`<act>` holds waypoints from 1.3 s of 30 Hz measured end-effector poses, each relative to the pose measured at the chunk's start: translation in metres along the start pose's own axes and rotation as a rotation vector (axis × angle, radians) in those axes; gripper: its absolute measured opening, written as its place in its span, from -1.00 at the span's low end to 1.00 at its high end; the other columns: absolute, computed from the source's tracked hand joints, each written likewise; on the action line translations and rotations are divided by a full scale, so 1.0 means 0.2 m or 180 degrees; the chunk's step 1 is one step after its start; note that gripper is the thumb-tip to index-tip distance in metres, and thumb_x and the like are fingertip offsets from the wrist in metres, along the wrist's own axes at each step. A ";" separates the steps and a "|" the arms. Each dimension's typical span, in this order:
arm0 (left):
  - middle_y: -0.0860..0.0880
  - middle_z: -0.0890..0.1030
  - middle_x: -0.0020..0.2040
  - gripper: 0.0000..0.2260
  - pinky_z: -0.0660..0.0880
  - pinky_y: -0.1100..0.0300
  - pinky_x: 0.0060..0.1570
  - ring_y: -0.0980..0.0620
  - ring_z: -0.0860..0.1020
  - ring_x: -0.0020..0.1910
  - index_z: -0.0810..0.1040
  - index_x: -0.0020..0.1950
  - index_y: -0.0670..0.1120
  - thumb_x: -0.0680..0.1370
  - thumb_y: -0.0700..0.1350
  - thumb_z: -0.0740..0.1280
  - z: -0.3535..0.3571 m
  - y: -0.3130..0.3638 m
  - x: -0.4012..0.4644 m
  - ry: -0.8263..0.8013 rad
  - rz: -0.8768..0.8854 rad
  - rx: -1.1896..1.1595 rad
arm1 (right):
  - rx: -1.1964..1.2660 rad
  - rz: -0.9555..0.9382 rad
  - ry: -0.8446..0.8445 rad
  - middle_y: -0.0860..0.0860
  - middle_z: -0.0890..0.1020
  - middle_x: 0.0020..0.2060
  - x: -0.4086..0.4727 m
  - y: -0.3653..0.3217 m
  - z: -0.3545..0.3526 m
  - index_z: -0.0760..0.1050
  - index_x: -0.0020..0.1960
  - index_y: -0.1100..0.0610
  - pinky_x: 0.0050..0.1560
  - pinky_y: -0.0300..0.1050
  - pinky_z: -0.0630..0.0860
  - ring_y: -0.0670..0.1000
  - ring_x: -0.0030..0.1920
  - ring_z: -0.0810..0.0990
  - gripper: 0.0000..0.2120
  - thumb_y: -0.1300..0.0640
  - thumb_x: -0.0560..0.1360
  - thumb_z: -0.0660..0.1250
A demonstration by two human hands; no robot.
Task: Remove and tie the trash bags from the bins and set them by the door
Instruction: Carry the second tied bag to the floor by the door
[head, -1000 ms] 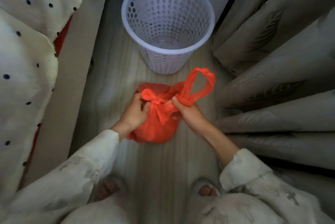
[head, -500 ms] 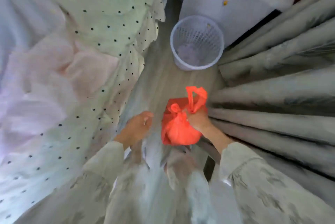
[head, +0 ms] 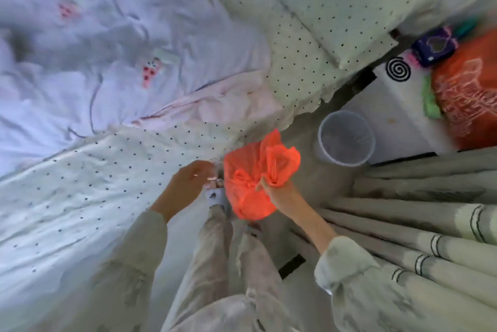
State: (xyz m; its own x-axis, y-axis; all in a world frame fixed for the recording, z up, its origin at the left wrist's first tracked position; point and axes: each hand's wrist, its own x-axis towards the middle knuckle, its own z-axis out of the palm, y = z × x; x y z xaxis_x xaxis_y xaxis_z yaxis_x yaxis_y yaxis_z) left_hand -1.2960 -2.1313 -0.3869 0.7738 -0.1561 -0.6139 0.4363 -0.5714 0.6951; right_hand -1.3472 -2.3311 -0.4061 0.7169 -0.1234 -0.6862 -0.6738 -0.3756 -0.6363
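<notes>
Here the right hand (head: 279, 191) is gripping the orange trash bag (head: 247, 183) by its gathered handles just beside the knot, with the fingers curled around the plastic. The bag is hanging in the air above the floor (head: 304, 178), in front of the person's legs, and one loop of the handle is standing up above the fist. The left hand (head: 188, 181) is holding nothing; its fingers are hanging loosely curled, just beside the bag on its left, over the edge of the bed (head: 80, 197). The white bin (head: 347, 138) is standing on the floor beyond the bag, near it but apart, and no bag is lining it. Behind the bin a white cabinet (head: 398, 113) is carrying a black spiral coil (head: 398, 70), a purple box (head: 433, 47) and a big orange sack (head: 468, 95). Grey curtains (head: 419, 210) are hanging on the right side. The bed with the dotted sheet and a pale blanket (head: 107, 49) is filling the left side.
</notes>
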 end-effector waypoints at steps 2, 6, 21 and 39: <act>-0.10 0.59 -0.09 -0.82 0.43 0.21 -0.09 -0.07 0.55 -0.12 0.49 0.02 -0.02 0.58 -0.23 0.14 -0.11 -0.08 -0.19 0.0330 -0.0100 -0.0254 | -0.0271 -0.0243 -0.0194 -0.04 0.49 -0.44 -0.06 -0.16 0.06 0.44 -0.46 -0.05 -0.19 -0.12 0.37 -0.04 -0.36 0.42 -0.60 0.15 0.54 0.21; -0.11 0.58 -0.12 -0.79 0.41 0.41 -0.28 0.15 0.55 -0.29 0.50 0.13 -0.18 0.59 -0.24 0.13 -0.29 -0.27 -0.50 0.1080 -0.0306 -0.0812 | -0.0949 -0.0902 -0.0587 0.07 0.66 -0.26 -0.21 -0.48 0.26 0.50 -0.42 -0.01 0.04 -0.08 0.45 0.07 -0.13 0.59 -0.64 0.08 0.54 0.22; 0.00 0.61 -0.13 -0.77 0.47 0.14 -0.11 -0.01 0.59 -0.15 0.51 -0.03 0.00 0.59 -0.21 0.09 -0.90 -1.46 -1.89 0.3305 -0.0934 -0.2658 | -0.2312 -0.2119 -0.2626 -0.14 0.55 -0.40 -1.10 -1.00 2.00 0.48 -0.45 -0.03 0.02 -0.05 0.50 -0.10 -0.28 0.55 -0.59 -0.02 0.55 0.16; -0.05 0.60 -0.17 -0.79 0.46 0.34 -0.27 0.28 0.57 -0.39 0.50 0.03 -0.13 0.60 -0.25 0.08 -2.01 -2.80 -2.99 0.4954 -0.1480 -0.3011 | -0.2364 -0.2176 -0.4459 0.04 0.60 -0.26 -2.13 -1.38 4.36 0.48 -0.31 0.06 -0.24 -0.25 0.45 -0.01 -0.29 0.55 -0.66 0.05 0.59 0.13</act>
State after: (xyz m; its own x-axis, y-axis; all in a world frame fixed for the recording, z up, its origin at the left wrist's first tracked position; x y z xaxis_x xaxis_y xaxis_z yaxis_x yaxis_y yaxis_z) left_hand -1.8183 -1.3948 -0.2589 -0.0318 0.9457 -0.3234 0.3622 0.3125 0.8782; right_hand -1.6229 -1.3734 -0.2461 -0.1452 0.9051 -0.3995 0.1712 -0.3747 -0.9112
